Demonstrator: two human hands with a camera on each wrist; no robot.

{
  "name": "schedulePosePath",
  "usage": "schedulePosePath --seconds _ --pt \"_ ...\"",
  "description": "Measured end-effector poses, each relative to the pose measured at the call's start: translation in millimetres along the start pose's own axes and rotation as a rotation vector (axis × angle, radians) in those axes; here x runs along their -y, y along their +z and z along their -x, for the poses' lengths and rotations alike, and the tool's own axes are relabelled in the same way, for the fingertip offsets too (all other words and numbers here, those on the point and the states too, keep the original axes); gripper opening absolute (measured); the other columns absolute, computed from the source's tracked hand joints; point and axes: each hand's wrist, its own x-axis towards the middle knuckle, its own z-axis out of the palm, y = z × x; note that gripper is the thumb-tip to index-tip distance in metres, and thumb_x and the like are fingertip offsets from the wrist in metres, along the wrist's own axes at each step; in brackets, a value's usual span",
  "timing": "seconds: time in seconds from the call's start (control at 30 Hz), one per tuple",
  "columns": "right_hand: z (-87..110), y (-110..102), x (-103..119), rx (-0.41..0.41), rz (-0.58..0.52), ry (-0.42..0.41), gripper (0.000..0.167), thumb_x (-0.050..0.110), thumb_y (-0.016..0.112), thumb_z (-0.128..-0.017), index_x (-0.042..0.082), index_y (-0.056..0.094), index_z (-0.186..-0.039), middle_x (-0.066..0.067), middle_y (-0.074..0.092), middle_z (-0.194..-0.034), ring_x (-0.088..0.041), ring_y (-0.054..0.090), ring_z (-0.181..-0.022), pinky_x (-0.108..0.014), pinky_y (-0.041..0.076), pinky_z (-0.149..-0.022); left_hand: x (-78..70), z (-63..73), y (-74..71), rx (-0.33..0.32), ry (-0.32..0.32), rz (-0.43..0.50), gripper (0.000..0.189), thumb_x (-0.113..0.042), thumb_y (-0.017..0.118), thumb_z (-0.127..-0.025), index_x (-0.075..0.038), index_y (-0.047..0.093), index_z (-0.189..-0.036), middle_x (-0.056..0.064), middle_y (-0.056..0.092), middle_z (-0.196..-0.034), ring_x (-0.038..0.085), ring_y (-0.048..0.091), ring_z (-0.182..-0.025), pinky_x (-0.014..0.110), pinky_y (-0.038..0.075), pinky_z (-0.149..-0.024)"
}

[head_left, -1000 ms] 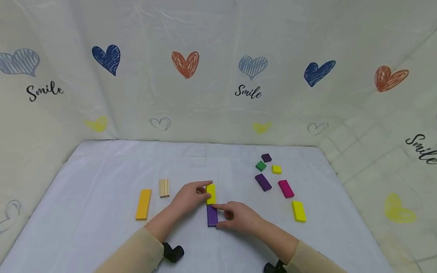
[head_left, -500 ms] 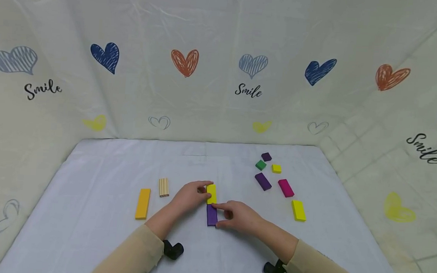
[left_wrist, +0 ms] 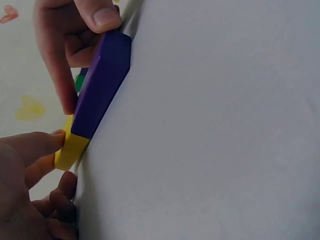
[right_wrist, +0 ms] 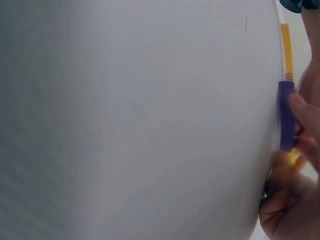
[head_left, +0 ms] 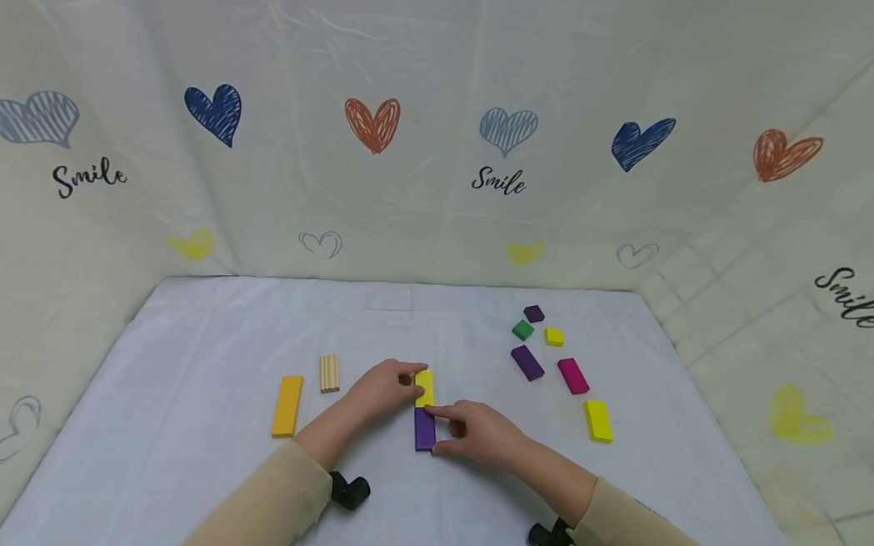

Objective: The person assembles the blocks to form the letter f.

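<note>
A yellow block (head_left: 427,381) and a purple block (head_left: 424,431) lie end to end on the white cloth, the yellow one farther away. My left hand (head_left: 385,389) pinches the yellow block between thumb and index finger, reaching it from the left. From the right, my right hand (head_left: 483,433) holds the purple block by its two ends, the index finger at the seam and the thumb at the near end. In the left wrist view the purple block (left_wrist: 100,90) meets the yellow block (left_wrist: 72,151) with their ends touching.
To the left lie an orange block (head_left: 287,406) and a striped wooden piece (head_left: 329,373). On the right are two purple blocks (head_left: 527,363), a green block (head_left: 523,329), a magenta block (head_left: 573,376), a small yellow block (head_left: 554,337) and a longer yellow block (head_left: 598,421). Fabric walls surround the cloth.
</note>
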Motion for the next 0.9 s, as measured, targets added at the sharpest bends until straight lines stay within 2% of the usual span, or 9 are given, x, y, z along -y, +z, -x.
schedulePosePath --seconds 0.27,0.47,0.67,0.9 --pt "-1.1 1.5 -1.1 0.002 -0.009 -0.02 0.062 0.042 0.08 -0.082 0.029 0.06 -0.139 0.009 0.053 -0.077 -0.009 0.049 -0.074 -0.024 0.043 -0.064 1.3 -1.9 -0.5 0.017 -0.015 -0.011 0.042 -0.03 0.069 -0.092 -0.027 0.064 -0.134 0.003 0.063 -0.103 0.019 0.054 -0.088 0.038 0.048 -0.084" --pt "-1.4 -0.6 -2.3 0.003 -0.017 -0.025 0.062 0.044 0.078 -0.083 0.029 0.058 -0.14 0.009 0.054 -0.078 -0.009 0.05 -0.074 -0.024 0.045 -0.064 1.5 2.8 -2.5 0.024 -0.013 0.003 0.05 -0.032 0.071 -0.091 -0.023 0.06 -0.139 0.006 0.064 -0.111 0.022 0.056 -0.097 0.044 0.047 -0.094" --pt "-3.9 -4.9 -3.2 -0.014 -0.074 0.012 0.062 0.039 0.075 -0.088 0.028 0.053 -0.144 0.008 0.056 -0.078 -0.011 0.053 -0.074 -0.025 0.046 -0.064 0.9 8.4 -3.5 0.047 0.002 -0.029 0.065 -0.034 0.075 -0.088 -0.016 0.052 -0.146 0.008 0.062 -0.115 0.022 0.056 -0.101 0.045 0.046 -0.099" --pt "-11.6 -6.1 -2.5 -0.013 -0.078 0.06 0.069 0.042 0.075 -0.087 0.026 0.048 -0.149 0.005 0.056 -0.076 -0.012 0.051 -0.071 -0.024 0.042 -0.06 1.8 12.5 -2.5 0.062 0.011 -0.051 0.073 -0.036 0.078 -0.085 -0.016 0.048 -0.148 0.007 0.059 -0.116 0.021 0.054 -0.1 0.043 0.047 -0.098"
